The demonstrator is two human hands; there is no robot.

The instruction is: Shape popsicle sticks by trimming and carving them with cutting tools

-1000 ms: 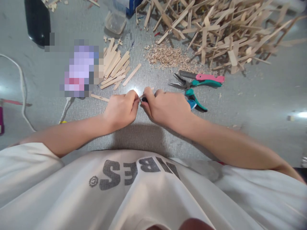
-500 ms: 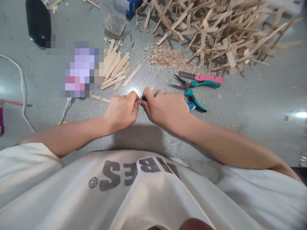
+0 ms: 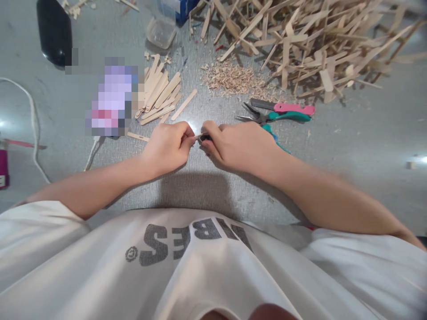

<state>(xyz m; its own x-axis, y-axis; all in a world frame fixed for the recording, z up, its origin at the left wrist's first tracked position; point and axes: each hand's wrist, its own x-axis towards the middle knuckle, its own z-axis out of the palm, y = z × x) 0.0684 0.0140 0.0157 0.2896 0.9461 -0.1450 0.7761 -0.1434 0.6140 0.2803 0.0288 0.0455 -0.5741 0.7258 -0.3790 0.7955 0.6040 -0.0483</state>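
My left hand [image 3: 170, 144] is closed, thumb and fingertips pinching a thin wooden piece [image 3: 198, 136] whose end points at the other hand. Facing it, my right hand [image 3: 242, 144] is curled around a small dark tool [image 3: 205, 137]; most of this tool is hidden in the fingers, so its kind is unclear. The two sets of fingertips nearly meet. A wooden craft stick [image 3: 137, 136] with a small slot in it lies partly behind my left hand. Beyond my right hand are green-handled needle-nose pliers [image 3: 267, 117] and a pink-handled tool [image 3: 293, 108].
A fanned pile of craft sticks [image 3: 160, 93] lies ahead, near a blurred phone [image 3: 113, 98] on a white cable [image 3: 91, 151]. Wood shavings [image 3: 230, 79] sit before a large tangle of joined sticks [image 3: 300, 40]. A clear plastic box [image 3: 161, 33] and black case [image 3: 54, 31] stand farther back.
My right hand has shifted slightly right and its fingers have loosened a little around the tool. My left hand has turned slightly, showing more of the pinched wooden piece.
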